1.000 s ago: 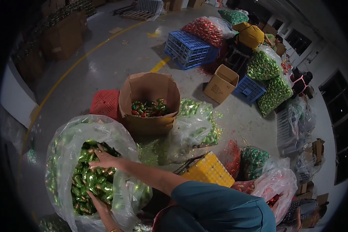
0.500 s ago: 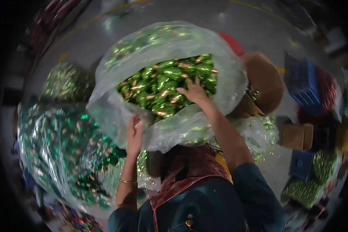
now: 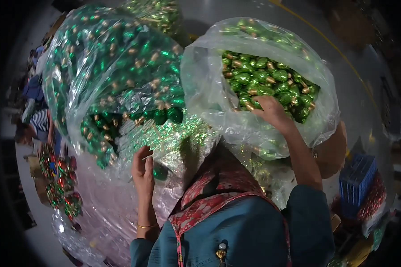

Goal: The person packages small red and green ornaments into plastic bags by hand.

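Note:
My right hand (image 3: 274,113) reaches over the near rim of a clear plastic bag (image 3: 205,89) and touches shiny light green baubles (image 3: 280,82) with gold caps. Its thumb and fingers are apart; some fingertips are hidden among the baubles. My left hand (image 3: 143,171), loosely bent with the fingers apart, holds nothing. It hovers at the near side of a glittery silver-green heap (image 3: 173,133). Beyond it, on the left, bulges a large clear bag (image 3: 107,58) of dark green baubles, some showing at its opening (image 3: 158,116).
A blue crate (image 3: 357,182) stands at the right beside a red filled bag (image 3: 373,196). Behind the bauble bag is a brown container (image 3: 332,155). At the far left a person in a striped top (image 3: 40,121) bends near red and green ornaments (image 3: 60,178).
The view has swung left, so both bags appear farther right. My right hand has gone from spread over the middle of the light green baubles to their near edge. My left hand has left the bag's rim.

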